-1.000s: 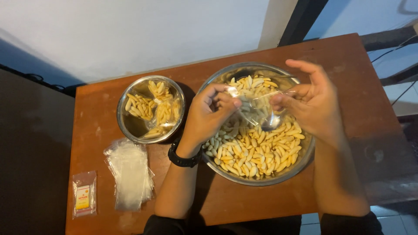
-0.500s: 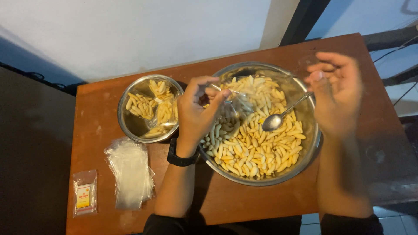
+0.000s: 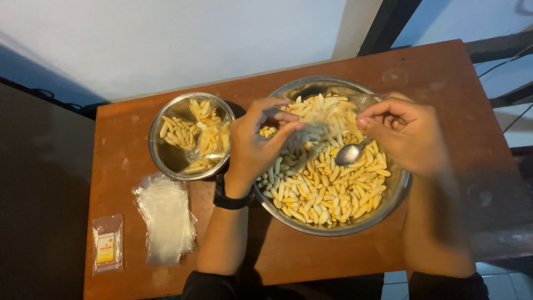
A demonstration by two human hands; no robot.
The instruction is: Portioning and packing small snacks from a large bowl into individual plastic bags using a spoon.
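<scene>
Both hands have pulled back together over the big steel bowl (image 3: 333, 222) of pale snack sticks: left hand (image 3: 258, 144) pinches a clear plastic bag (image 3: 325, 125), right hand (image 3: 408, 133) has fingers closed on the bag's other edge plus a spoon (image 3: 350, 154). Stack of empty bags (image 3: 164, 216) sits near-left on the tabletop (image 3: 311, 255), small bowl (image 3: 166, 161) farther back.

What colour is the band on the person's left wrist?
Black. The wrist band shows clearly in the head view, beside the large bowl.
</scene>
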